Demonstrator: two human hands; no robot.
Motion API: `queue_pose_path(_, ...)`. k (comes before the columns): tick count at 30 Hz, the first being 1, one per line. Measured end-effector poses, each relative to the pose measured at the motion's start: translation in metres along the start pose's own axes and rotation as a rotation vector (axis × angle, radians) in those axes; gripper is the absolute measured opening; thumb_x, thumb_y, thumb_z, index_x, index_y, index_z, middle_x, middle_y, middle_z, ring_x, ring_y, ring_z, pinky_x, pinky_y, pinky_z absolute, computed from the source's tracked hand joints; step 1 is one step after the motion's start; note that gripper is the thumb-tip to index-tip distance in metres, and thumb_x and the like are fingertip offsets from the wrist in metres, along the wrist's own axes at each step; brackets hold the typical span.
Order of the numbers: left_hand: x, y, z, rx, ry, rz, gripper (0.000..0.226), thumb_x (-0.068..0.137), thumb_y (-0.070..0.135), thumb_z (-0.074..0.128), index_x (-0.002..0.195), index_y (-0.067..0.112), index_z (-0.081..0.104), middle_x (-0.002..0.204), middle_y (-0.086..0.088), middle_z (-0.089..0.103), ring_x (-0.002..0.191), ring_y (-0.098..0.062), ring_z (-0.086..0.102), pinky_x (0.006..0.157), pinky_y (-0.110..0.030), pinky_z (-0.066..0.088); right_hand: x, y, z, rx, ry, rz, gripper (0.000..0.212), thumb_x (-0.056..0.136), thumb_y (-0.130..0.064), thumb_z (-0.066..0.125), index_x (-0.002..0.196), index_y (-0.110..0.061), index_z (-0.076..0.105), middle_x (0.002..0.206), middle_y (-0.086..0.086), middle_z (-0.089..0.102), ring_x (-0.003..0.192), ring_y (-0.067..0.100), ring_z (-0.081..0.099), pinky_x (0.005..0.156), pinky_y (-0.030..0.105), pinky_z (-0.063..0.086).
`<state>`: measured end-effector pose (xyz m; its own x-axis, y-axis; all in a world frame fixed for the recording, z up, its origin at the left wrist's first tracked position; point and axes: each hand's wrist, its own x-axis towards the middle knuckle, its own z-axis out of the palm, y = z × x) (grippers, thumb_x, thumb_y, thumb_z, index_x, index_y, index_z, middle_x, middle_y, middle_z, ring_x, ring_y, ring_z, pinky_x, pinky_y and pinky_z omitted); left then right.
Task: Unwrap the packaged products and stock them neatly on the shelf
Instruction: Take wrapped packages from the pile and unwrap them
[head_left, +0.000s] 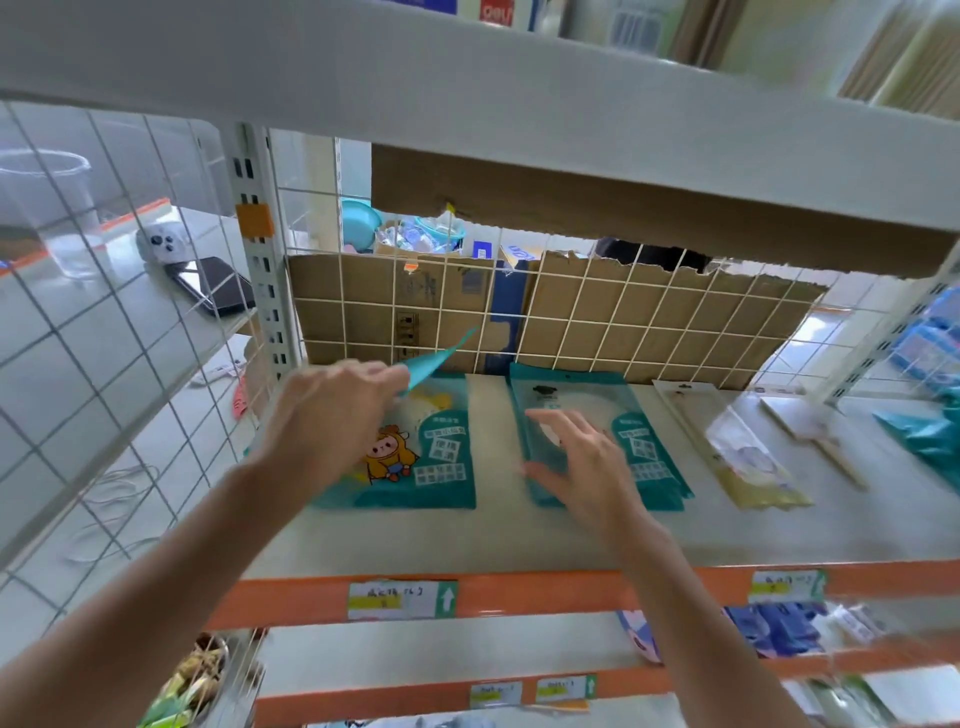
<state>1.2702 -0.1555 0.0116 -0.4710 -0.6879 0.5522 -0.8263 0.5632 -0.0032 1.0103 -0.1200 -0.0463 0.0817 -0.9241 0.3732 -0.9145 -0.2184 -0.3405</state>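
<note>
A teal packet with a cartoon figure (415, 462) lies flat on the grey shelf (467, 535), at its left. My left hand (332, 410) is over its upper left part and pinches its top edge, which is lifted and bent upward. A second stack of teal packets (634, 447) lies to the right of the first. My right hand (582, 462) hovers over that stack with fingers spread and holds nothing. Whether it touches the stack I cannot tell.
A clear and yellow packet (748, 457) and another blurred packet (815, 431) lie further right on the shelf. A wire grid with cardboard (623, 322) backs the shelf. An orange rail with price labels (405, 597) fronts it. A phone (218, 283) lies on the left shelf.
</note>
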Motion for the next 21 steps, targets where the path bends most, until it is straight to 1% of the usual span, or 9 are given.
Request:
queue_pose_path(3, 0.017, -0.014, -0.028, 0.088, 0.045, 0.046, 0.026, 0.059, 0.011, 0.087, 0.075, 0.015, 0.067, 0.058, 0.0, 0.063, 0.044, -0.017, 0.056, 0.044, -0.026, 0.044, 0.022, -0.02, -0.011, 0.062, -0.026, -0.004, 0.064, 0.079, -0.038, 0.071, 0.136, -0.024, 0.044, 0.132, -0.003, 0.052, 0.121, 0.014, 0.047, 0.099, 0.034, 0.039)
queue_pose_path(5, 0.025, -0.02, -0.046, 0.13, 0.128, 0.082, 0.029, 0.054, 0.006, 0.088, 0.075, 0.01, 0.069, 0.061, -0.007, 0.067, 0.046, -0.025, 0.061, 0.041, -0.035, 0.048, 0.034, -0.029, -0.014, 0.1, -0.058, 0.013, 0.07, 0.079, -0.04, 0.07, 0.139, -0.026, 0.038, 0.135, -0.004, 0.05, 0.122, 0.012, 0.046, 0.101, 0.035, 0.041)
queue_pose_path(7, 0.034, -0.024, -0.059, 0.147, 0.206, 0.097, 0.023, 0.063, 0.005, 0.082, 0.083, 0.008, 0.07, 0.068, -0.013, 0.07, 0.052, -0.034, 0.064, 0.045, -0.044, 0.051, 0.043, -0.034, -0.016, 0.164, -0.101, 0.051, 0.077, 0.077, -0.041, 0.071, 0.142, -0.027, 0.032, 0.14, -0.004, 0.046, 0.127, 0.013, 0.044, 0.103, 0.038, 0.041)
queue_pose_path(9, 0.041, -0.027, -0.067, 0.126, 0.262, 0.059, 0.006, 0.081, 0.012, 0.068, 0.085, 0.008, 0.07, 0.072, -0.014, 0.07, 0.057, -0.037, 0.064, 0.051, -0.045, 0.051, 0.051, -0.036, -0.016, 0.282, -0.131, 0.099, 0.084, 0.075, -0.04, 0.073, 0.145, -0.027, 0.027, 0.142, -0.003, 0.045, 0.129, 0.014, 0.042, 0.104, 0.041, 0.039)
queue_pose_path(12, 0.049, -0.028, -0.068, 0.048, 0.27, -0.045, 0.024, 0.09, 0.025, 0.048, 0.088, 0.01, 0.067, 0.081, -0.013, 0.07, 0.068, -0.036, 0.063, 0.06, -0.042, 0.049, 0.058, -0.043, -0.015, 0.606, -0.178, 0.166, 0.087, 0.067, -0.039, 0.081, 0.139, -0.023, 0.036, 0.128, 0.001, 0.058, 0.118, 0.017, 0.054, 0.098, 0.047, 0.045)
queue_pose_path(14, 0.054, -0.023, -0.069, -0.061, 0.264, -0.107, 0.027, 0.09, 0.031, 0.046, 0.091, 0.013, 0.066, 0.086, -0.01, 0.071, 0.069, -0.029, 0.058, 0.064, -0.038, 0.045, 0.059, -0.044, -0.011, 0.907, -0.237, 0.164, 0.068, 0.064, -0.024, 0.082, 0.123, -0.01, 0.051, 0.107, 0.002, 0.067, 0.098, 0.016, 0.064, 0.085, 0.038, 0.053)
queue_pose_path(17, 0.062, -0.013, -0.072, -0.159, 0.29, -0.161, 0.021, 0.093, 0.032, 0.051, 0.093, 0.015, 0.064, 0.092, -0.005, 0.071, 0.071, -0.016, 0.05, 0.059, -0.024, 0.036, 0.056, -0.05, -0.009, 1.026, -0.231, 0.128, 0.021, 0.077, 0.009, 0.068, 0.095, -0.001, 0.063, 0.078, -0.006, 0.071, 0.072, 0.004, 0.066, 0.066, 0.018, 0.051)
queue_pose_path(19, 0.066, -0.01, -0.071, -0.229, 0.278, -0.197, 0.014, 0.092, 0.025, 0.056, 0.095, 0.014, 0.064, 0.096, -0.003, 0.07, 0.075, -0.015, 0.053, 0.056, -0.018, 0.033, 0.053, -0.052, -0.009, 1.032, -0.167, 0.146, 0.018, 0.078, 0.01, 0.065, 0.082, -0.008, 0.066, 0.069, -0.009, 0.071, 0.065, 0.004, 0.066, 0.062, 0.018, 0.051)
queue_pose_path(21, 0.067, -0.011, -0.068, -0.342, 0.298, -0.249, 0.015, 0.089, 0.022, 0.06, 0.102, 0.015, 0.061, 0.106, -0.001, 0.067, 0.088, -0.018, 0.059, 0.065, -0.021, 0.04, 0.052, -0.05, -0.012, 1.056, -0.093, 0.176, 0.019, 0.078, 0.006, 0.066, 0.079, -0.013, 0.066, 0.069, -0.008, 0.071, 0.066, 0.008, 0.066, 0.064, 0.023, 0.052)
